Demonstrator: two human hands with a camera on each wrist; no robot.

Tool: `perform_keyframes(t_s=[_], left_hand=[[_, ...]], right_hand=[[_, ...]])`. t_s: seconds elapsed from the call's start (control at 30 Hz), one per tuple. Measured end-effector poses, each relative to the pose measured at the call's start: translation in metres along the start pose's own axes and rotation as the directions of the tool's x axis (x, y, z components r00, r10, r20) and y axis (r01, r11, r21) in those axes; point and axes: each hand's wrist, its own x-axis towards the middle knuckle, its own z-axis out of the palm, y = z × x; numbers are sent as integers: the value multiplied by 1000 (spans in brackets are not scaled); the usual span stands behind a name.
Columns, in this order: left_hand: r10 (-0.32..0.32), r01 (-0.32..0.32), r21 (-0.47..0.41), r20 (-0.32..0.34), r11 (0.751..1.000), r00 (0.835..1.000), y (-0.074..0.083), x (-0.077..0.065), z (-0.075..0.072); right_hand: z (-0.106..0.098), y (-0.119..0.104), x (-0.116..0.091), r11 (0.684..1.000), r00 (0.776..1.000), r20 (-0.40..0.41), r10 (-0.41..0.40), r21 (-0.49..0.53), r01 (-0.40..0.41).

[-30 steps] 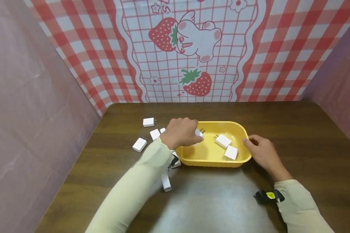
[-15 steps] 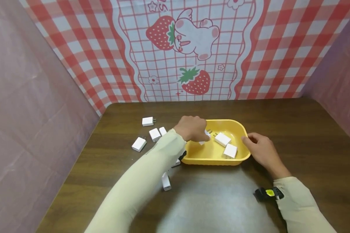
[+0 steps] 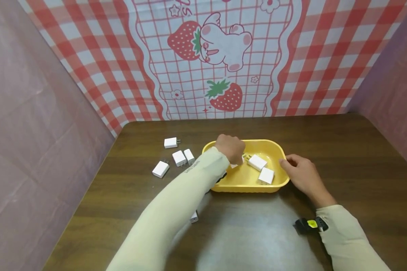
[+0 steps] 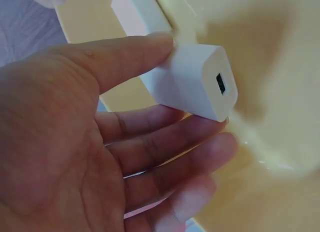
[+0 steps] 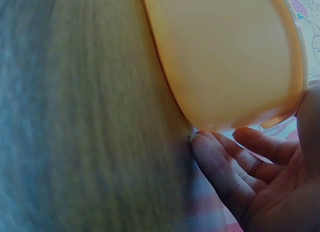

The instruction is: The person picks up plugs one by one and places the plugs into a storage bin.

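Observation:
My left hand (image 3: 231, 148) is down inside a yellow plastic basin (image 3: 244, 189), over its left part. Between thumb and fingers it pinches a white USB charger (image 4: 192, 84), whose port end faces out in the left wrist view. Another charger (image 4: 142, 14) lies right behind the held one there. Two white chargers, one upper (image 3: 257, 162) and one lower (image 3: 266, 176), rest in the basin's right half. My right hand (image 3: 302, 175) grips the basin's right end, thumb at the rim and fingers (image 5: 215, 154) against the outer wall.
Several more white chargers (image 3: 179, 158) lie on the brown wooden table (image 3: 139, 210) left of the basin. One charger (image 3: 194, 217) is partly hidden under my left forearm. A checked strawberry cloth (image 3: 224, 56) hangs behind the table.
My left hand has moved right and lower into the basin with the charger, toward the chargers lying there. My right hand has kept its grip on the rim.

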Motion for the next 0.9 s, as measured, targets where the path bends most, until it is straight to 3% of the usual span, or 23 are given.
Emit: perform_keyframes(t_s=[0.27, 0.67, 0.9], left_hand=[[-53, 52, 23, 35, 998, 998, -1, 5, 6], [-120, 121, -19, 7, 993, 993, 1, 15, 11], [-114, 114, -8, -35, 993, 993, -3, 13, 11]], right_hand=[[1, 0, 1, 1000, 1000, -1, 6, 0, -6], [2, 0, 1, 1000, 1000, 14, 15, 4, -15], [2, 0, 1, 1000, 1000, 9, 7, 0, -7]])
